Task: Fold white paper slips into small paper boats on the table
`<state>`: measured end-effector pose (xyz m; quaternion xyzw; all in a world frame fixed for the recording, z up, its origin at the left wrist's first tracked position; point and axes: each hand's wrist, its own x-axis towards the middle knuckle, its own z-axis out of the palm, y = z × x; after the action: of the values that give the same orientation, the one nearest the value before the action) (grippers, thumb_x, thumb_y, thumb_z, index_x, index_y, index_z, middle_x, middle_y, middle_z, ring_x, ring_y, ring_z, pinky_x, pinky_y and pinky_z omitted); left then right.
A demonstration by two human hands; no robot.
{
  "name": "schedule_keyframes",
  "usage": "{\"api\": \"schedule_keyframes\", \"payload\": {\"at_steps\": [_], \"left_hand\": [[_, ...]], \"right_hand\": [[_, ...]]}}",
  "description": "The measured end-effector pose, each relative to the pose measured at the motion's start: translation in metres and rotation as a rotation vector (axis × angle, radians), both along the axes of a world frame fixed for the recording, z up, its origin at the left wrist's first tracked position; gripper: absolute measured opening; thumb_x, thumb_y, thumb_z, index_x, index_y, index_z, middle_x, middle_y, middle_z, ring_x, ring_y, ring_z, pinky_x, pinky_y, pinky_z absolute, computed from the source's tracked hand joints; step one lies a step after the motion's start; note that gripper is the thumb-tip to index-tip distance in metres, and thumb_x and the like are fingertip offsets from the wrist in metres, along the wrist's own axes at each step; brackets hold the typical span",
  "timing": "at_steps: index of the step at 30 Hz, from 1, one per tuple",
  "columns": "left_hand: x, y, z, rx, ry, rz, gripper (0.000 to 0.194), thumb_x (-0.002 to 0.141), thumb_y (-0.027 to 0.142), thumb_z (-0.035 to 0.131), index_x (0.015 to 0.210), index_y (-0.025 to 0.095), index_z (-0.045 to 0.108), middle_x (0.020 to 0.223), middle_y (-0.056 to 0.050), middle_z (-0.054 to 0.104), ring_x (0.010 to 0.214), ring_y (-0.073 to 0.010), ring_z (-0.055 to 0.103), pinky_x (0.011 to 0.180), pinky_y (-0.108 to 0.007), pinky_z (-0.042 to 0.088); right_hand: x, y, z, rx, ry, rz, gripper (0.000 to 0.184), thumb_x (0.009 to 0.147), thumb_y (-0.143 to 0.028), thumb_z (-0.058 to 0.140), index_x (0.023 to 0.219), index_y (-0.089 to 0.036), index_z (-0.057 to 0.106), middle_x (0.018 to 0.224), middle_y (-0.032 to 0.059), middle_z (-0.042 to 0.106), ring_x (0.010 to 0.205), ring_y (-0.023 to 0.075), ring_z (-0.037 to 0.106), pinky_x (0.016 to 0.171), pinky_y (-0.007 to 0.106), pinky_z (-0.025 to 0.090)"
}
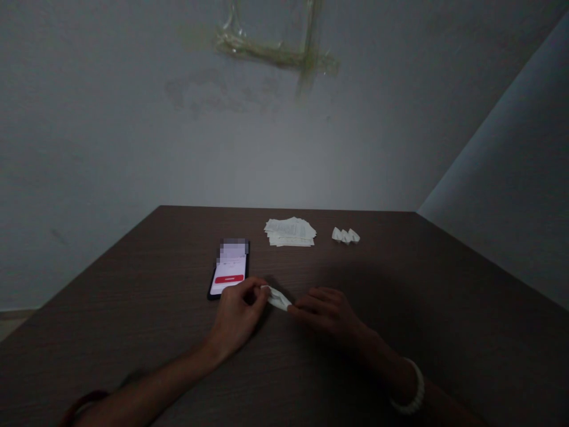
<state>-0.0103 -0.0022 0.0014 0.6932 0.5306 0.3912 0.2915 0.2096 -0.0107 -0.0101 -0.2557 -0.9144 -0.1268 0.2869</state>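
Note:
A small folded piece of white paper [278, 298] is stretched between my two hands, just above the brown table. My left hand [240, 305] pinches its left end between thumb and fingers. At the other end, my right hand [326, 311] has its fingers closed on the paper's right tip. Close beyond my left hand lies a phone [229, 268] with its screen lit, showing a red button. Part of the phone's lower right corner is near my left fingers.
Farther back on the table [178, 237] lies a loose stack of printed paper slips [291, 231]. To its right sit several small folded white papers [345, 236] in a row. A grey wall [284, 148] rises behind the table, with old tape [275, 56] on it.

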Motion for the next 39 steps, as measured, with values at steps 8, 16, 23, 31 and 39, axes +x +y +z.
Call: {"api": "schedule_keyframes", "payload": {"at_steps": [8, 16, 23, 31, 39], "left_hand": [[0.0, -0.001, 0.001, -0.003, 0.018, -0.012, 0.026, 0.084, 0.036, 0.049, 0.079, 0.016, 0.065, 0.066, -0.002, 0.064, 0.061, -0.018, 0.058, 0.057, -0.027, 0.042], [-0.003, 0.001, 0.001, -0.016, 0.063, -0.05, 0.031, 0.087, 0.042, 0.047, 0.081, 0.018, 0.065, 0.07, -0.002, 0.066, 0.065, -0.0195, 0.06, 0.061, -0.029, 0.044], [-0.004, 0.002, 0.003, -0.02, 0.063, -0.015, 0.032, 0.084, 0.046, 0.05, 0.082, 0.018, 0.064, 0.068, -0.001, 0.064, 0.063, -0.0197, 0.06, 0.061, -0.03, 0.044], [-0.008, 0.0, 0.004, 0.067, 0.035, -0.03, 0.037, 0.087, 0.048, 0.044, 0.099, 0.017, 0.061, 0.067, 0.0, 0.061, 0.06, -0.0191, 0.058, 0.055, -0.028, 0.044], [-0.008, 0.0, 0.0, 0.105, 0.125, -0.102, 0.034, 0.089, 0.043, 0.041, 0.084, 0.018, 0.064, 0.067, -0.002, 0.063, 0.06, -0.0187, 0.058, 0.054, -0.027, 0.043]], "right_hand": [[0.001, -0.001, 0.004, -0.023, 0.03, -0.002, 0.015, 0.094, -0.018, 0.047, 0.094, -0.019, 0.063, 0.081, 0.0004, 0.068, 0.067, 0.0126, 0.057, 0.061, 0.026, 0.04], [0.003, 0.001, 0.001, -0.078, 0.092, -0.008, 0.01, 0.089, -0.019, 0.053, 0.093, -0.02, 0.062, 0.084, -0.0009, 0.069, 0.068, 0.0123, 0.058, 0.063, 0.025, 0.04], [0.0, -0.002, 0.003, -0.022, 0.059, -0.005, 0.01, 0.089, -0.018, 0.055, 0.094, -0.021, 0.062, 0.083, -0.0022, 0.069, 0.066, 0.0114, 0.057, 0.06, 0.025, 0.038], [0.057, 0.036, 0.015, -0.077, 0.096, -0.267, 0.015, 0.088, -0.021, 0.053, 0.09, -0.019, 0.068, 0.086, 0.0045, 0.07, 0.077, 0.0136, 0.063, 0.069, 0.022, 0.044], [0.164, 0.1, 0.025, -0.186, 0.011, -0.952, 0.027, 0.089, -0.027, 0.047, 0.099, -0.018, 0.071, 0.099, 0.0102, 0.071, 0.085, 0.0224, 0.066, 0.07, 0.029, 0.046]]}}
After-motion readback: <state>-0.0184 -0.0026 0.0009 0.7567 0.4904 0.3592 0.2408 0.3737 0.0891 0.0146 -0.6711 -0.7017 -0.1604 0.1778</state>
